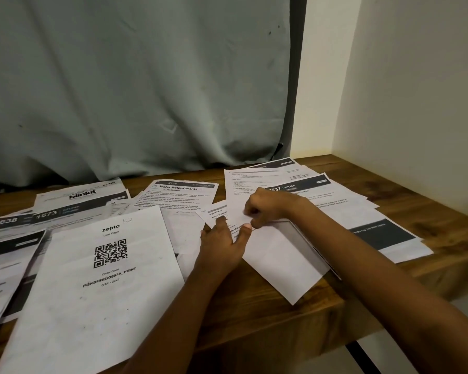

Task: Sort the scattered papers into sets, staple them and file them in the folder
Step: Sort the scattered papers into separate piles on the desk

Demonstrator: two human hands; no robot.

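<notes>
The zepto sheet (100,279) lies at nine o'clock on the bench (254,327). My left hand (222,247) presses flat on a printed sheet (216,214); my right hand (265,206), at one o'clock, pinches its edge. Tugging against that pressure could tear it

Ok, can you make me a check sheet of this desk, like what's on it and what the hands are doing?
Surface: wooden table, mostly covered by paper.
Job's things: scattered printed sheets, among them a zepto sheet with a QR code, a Water Potted Plants sheet, a blinkit sheet and a blank sheet; no stapler or folder seen.
Clutter: nothing seen.
Hands: left hand lies flat on the middle sheets; right hand pinches the edge of a text sheet.
Cables: dark strip below the table's near edge; cannot tell if it is a cable.
Surroundings: grey curtain behind, pale wall to the right.
</notes>
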